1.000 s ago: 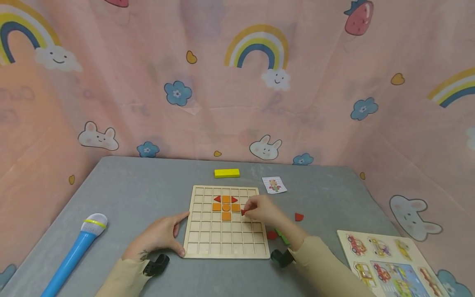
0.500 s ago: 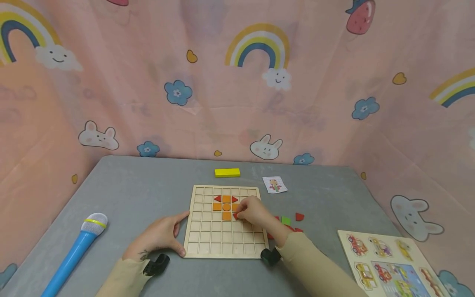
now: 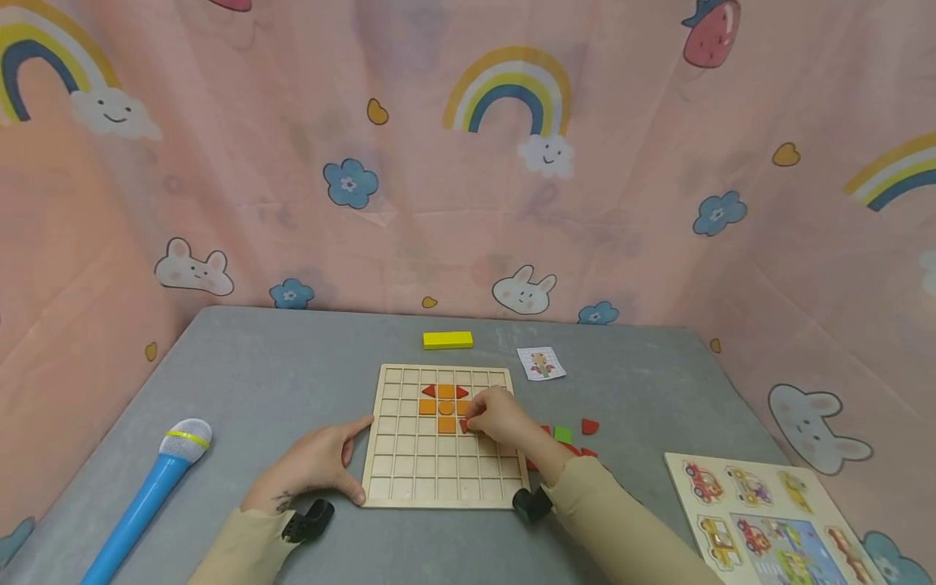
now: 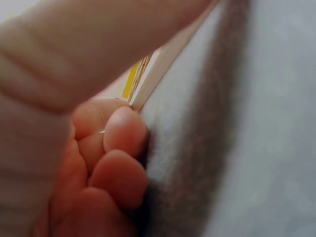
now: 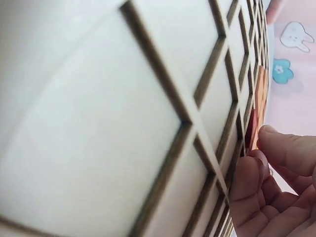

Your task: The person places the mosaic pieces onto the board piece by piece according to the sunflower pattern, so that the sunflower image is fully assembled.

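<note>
The wooden grid board (image 3: 427, 469) lies on the grey table, with orange tiles and two red triangles set in its upper cells. My left hand (image 3: 314, 459) rests at its left side, index finger on the edge and thumb by the near left corner. In the left wrist view the other fingers (image 4: 118, 178) are bent beside the board's edge. My right hand (image 3: 500, 416) pinches a small red tile (image 3: 464, 426) between thumb and fingertips, at the cell right of the lowest orange square (image 3: 447, 425). Its exact shape is hidden by the fingers.
Red pieces and a green square (image 3: 562, 435) lie right of the board, partly behind the right forearm. A picture card (image 3: 541, 364) and a yellow block (image 3: 448, 340) lie beyond it. A toy microphone (image 3: 157, 487) is at left, a picture puzzle (image 3: 705, 520) at right.
My right hand has moved left over the board with the red tile, from near the right edge to beside the orange tiles, and has stayed there since. The left hand has not moved.
</note>
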